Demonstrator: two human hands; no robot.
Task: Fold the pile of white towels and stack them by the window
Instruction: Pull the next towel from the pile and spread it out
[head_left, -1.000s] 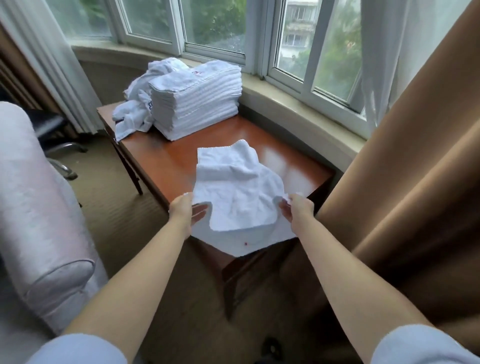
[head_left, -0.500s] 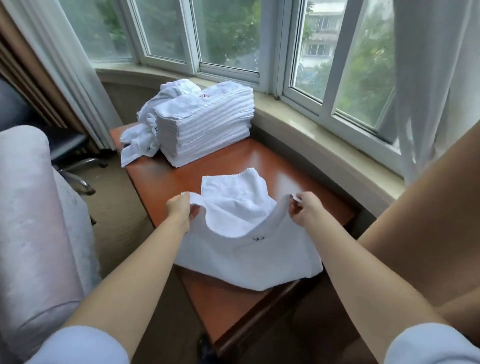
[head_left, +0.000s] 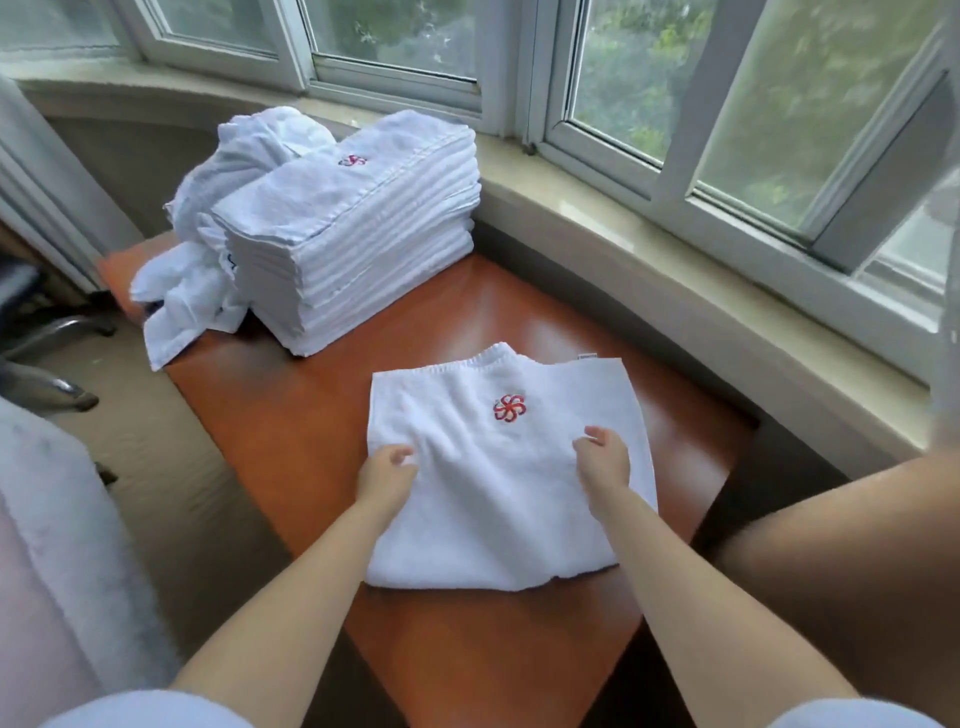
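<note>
A white terry towel (head_left: 511, 467) bearing a red embroidered pinwheel emblem (head_left: 509, 408) lies flat on the near half of a glossy reddish-brown wooden table (head_left: 311, 415); it appears doubled over, with layered edges visible along its near border and a small label at its far right corner. The left hand (head_left: 384, 475) rests on the towel's left portion with its fingers curled down into the cloth, pinching up a small ridge of fabric. The right hand (head_left: 602, 457) sits on the right portion, just below and to the right of the emblem, fingers likewise bent onto the cloth; whether they actually grip a fold or merely press on it cannot be told from this angle. Both forearms reach in from the lower edge of the view, with pale blue sleeves at the corners.

On the far end of the table, close against the window ledge, stands a tall, squared stack of folded white towels (head_left: 358, 244), the top one showing the same red emblem. Touching the stack's left side is a loose heap of crumpled white towels (head_left: 208, 249), part of which hangs over the table's left edge.

A beige stone window ledge (head_left: 649, 249) curves behind the table beneath white-framed windows (head_left: 524, 73) with green foliage outside. A tan curtain (head_left: 841, 561) fills the right foreground, and a pale upholstered armrest (head_left: 57, 545) occupies the left.
</note>
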